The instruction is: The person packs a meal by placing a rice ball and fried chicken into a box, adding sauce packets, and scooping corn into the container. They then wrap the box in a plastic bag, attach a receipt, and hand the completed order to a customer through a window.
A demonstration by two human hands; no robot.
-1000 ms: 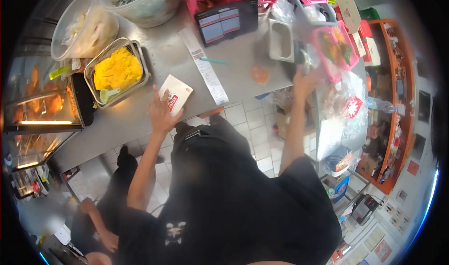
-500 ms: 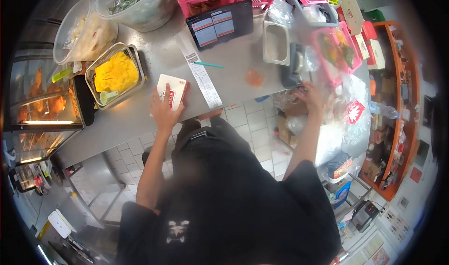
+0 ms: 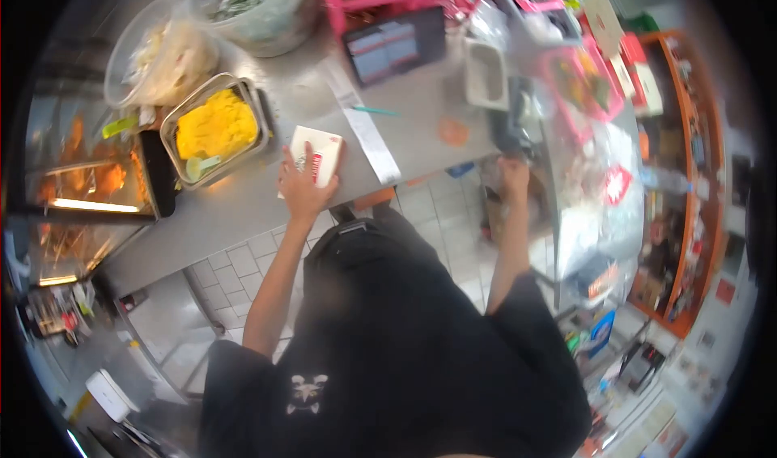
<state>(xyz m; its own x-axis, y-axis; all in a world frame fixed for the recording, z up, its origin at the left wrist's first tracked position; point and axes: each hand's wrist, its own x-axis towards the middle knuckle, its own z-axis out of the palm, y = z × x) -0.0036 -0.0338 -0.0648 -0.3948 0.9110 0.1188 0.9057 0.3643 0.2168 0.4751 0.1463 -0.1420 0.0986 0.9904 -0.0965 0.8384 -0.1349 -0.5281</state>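
Observation:
My left hand (image 3: 301, 191) is on a small white and red cardboard food box (image 3: 322, 145) near the front edge of the steel counter. Its fingers reach over the top and down the left side, with the thumb at the near right. Red lettering shows on the box. My right hand (image 3: 514, 175) is closed just below a dark grey device (image 3: 508, 126) at the counter's right end. Blur hides what is in its fingers, if anything.
A steel tray (image 3: 261, 138) of yellow food and two plastic tubs (image 3: 121, 94) stand left, beside a lit food warmer (image 3: 89, 203). A tablet (image 3: 396, 49), paper receipt (image 3: 376, 146), teal straw-like stick (image 3: 374, 111) and metal container (image 3: 486, 74) lie behind. Pink baskets (image 3: 603, 94) stand right.
My right hand has gone from fingers partly apart to closed, and has shifted left and slightly down. The whole view has turned a little; my left hand remains on the box.

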